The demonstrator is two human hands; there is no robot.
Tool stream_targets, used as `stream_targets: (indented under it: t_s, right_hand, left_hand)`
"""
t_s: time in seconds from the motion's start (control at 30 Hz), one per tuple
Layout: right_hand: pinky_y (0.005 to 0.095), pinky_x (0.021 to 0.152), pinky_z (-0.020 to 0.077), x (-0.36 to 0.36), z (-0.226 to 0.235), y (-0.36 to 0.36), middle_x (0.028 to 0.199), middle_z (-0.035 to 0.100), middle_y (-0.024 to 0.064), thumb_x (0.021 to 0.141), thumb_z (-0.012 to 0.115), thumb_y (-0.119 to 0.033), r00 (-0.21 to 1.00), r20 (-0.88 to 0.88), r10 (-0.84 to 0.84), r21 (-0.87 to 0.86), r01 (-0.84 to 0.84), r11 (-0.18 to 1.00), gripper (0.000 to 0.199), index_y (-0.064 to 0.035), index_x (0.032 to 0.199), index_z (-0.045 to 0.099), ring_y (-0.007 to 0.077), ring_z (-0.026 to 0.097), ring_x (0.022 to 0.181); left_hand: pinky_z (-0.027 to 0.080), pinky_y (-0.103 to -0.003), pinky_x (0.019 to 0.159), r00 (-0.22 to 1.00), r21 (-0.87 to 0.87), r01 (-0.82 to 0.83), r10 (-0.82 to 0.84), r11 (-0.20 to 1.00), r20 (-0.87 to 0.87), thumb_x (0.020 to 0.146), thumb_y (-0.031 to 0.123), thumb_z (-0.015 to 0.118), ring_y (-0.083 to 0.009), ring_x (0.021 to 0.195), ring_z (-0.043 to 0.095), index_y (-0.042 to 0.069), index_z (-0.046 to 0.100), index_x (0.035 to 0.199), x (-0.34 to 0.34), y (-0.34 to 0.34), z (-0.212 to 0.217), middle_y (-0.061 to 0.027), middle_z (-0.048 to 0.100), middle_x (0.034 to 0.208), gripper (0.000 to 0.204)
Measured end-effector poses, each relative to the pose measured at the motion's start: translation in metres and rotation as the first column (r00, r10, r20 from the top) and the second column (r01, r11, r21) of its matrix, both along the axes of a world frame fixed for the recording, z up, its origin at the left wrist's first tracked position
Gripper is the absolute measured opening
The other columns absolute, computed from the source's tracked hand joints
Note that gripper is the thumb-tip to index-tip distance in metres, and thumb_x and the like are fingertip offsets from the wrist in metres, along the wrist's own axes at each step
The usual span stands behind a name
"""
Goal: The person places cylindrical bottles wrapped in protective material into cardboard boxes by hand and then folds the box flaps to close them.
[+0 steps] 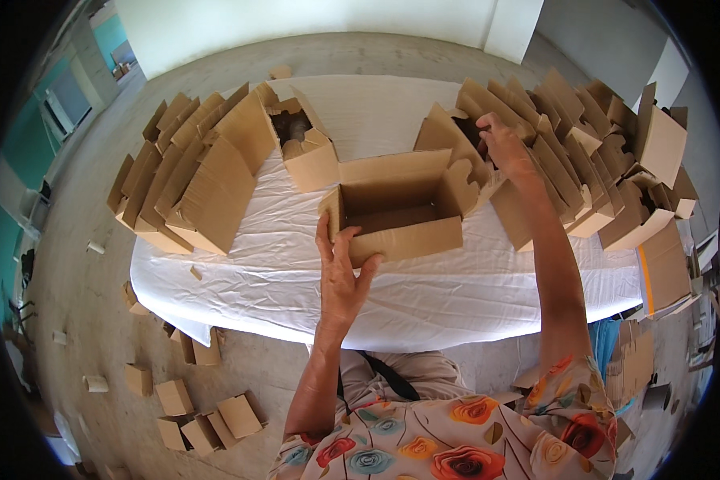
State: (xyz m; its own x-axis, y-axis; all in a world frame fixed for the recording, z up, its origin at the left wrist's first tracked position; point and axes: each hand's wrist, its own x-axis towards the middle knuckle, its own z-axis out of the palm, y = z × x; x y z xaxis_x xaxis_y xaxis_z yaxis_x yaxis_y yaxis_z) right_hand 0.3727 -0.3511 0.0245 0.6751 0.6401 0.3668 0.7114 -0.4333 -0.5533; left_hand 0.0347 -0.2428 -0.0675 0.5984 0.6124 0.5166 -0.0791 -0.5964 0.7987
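An open brown cardboard box (404, 232) stands in the middle of a table under a white cloth (280, 264), its flaps up. My left hand (340, 268) grips the box's near left corner, thumb on the outside wall. My right hand (504, 148) reaches farther back and rests on a folded cardboard box (456, 132) at the inner end of the right-hand row. What the right fingers close on is partly hidden by the cardboard.
A row of nested open boxes (192, 172) lies on the table's left, another row (592, 152) on the right. One more open box (304, 140) stands behind. Small cardboard boxes (208, 420) and scraps litter the concrete floor at left; flat cardboard (664, 268) leans at right.
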Motion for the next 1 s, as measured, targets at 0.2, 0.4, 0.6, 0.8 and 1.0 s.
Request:
stream_targets:
  t_s: [0.2, 0.4, 0.6, 0.8, 1.0]
  right_hand:
    - [0.0361, 0.065, 0.0512, -0.041, 0.022, -0.015, 0.085, 0.065, 0.0166, 0.079, 0.066, -0.012, 0.999, -0.034, 0.017, -0.518, -0.032, 0.855, 0.024, 0.0011, 0.098, 0.060, 0.0287, 0.064, 0.074]
    - [0.0412, 0.086, 0.0493, 0.014, -0.047, -0.005, 0.114, 0.061, 0.0202, 0.073, 0.066, -0.045, 0.939, 0.092, 0.330, -0.773, -0.141, 0.618, 0.055, -0.0082, 0.113, 0.061, 0.0353, 0.060, 0.104]
    - [0.0411, 0.088, 0.0484, 0.014, -0.063, 0.026, 0.115, 0.061, 0.0199, 0.074, 0.065, -0.044, 0.958, 0.041, 0.285, -0.619, -0.200, 0.759, 0.053, -0.0083, 0.113, 0.062, 0.0353, 0.058, 0.106]
    - [0.0410, 0.089, 0.0475, 0.023, -0.064, 0.041, 0.117, 0.060, 0.0196, 0.075, 0.064, -0.043, 0.972, -0.036, 0.232, -0.483, -0.220, 0.848, 0.051, -0.0084, 0.113, 0.062, 0.0353, 0.057, 0.108]
    - [0.0410, 0.090, 0.0466, 0.020, -0.078, 0.029, 0.119, 0.059, 0.0193, 0.076, 0.063, -0.042, 0.970, -0.063, 0.235, -0.419, -0.239, 0.876, 0.049, -0.0084, 0.112, 0.062, 0.0354, 0.056, 0.110]
  left_hand:
    - [0.042, -0.043, 0.098, 0.999, 0.016, -0.037, 0.037, 0.999, -0.007, 0.081, 0.020, 0.072, -0.0414, 0.128, 0.037, 0.008, 0.048, 0.121, -0.002, 0.000, 0.001, -0.0237, 0.017, 0.146, 0.048]
    - [0.038, -0.041, 0.100, 1.000, -0.018, 0.016, -0.016, 1.000, 0.014, 0.081, 0.017, 0.072, -0.0362, 0.132, 0.030, 0.009, 0.046, 0.123, 0.002, -0.001, -0.004, -0.0225, 0.020, 0.144, 0.051]
    - [0.039, -0.041, 0.099, 1.000, -0.034, 0.000, 0.001, 0.999, 0.016, 0.081, 0.018, 0.072, -0.0352, 0.132, 0.031, 0.009, 0.045, 0.123, -0.002, -0.003, 0.003, -0.0228, 0.021, 0.144, 0.050]
    - [0.041, -0.041, 0.097, 1.000, 0.011, -0.009, 0.009, 1.000, 0.029, 0.080, 0.019, 0.072, -0.0362, 0.131, 0.031, 0.011, 0.046, 0.123, 0.003, 0.000, -0.008, -0.0231, 0.021, 0.144, 0.051]
    - [0.041, -0.040, 0.098, 0.999, -0.029, -0.016, 0.017, 0.999, 0.036, 0.081, 0.019, 0.072, -0.0354, 0.131, 0.032, 0.011, 0.046, 0.122, 0.001, 0.000, -0.007, -0.0226, 0.020, 0.145, 0.050]
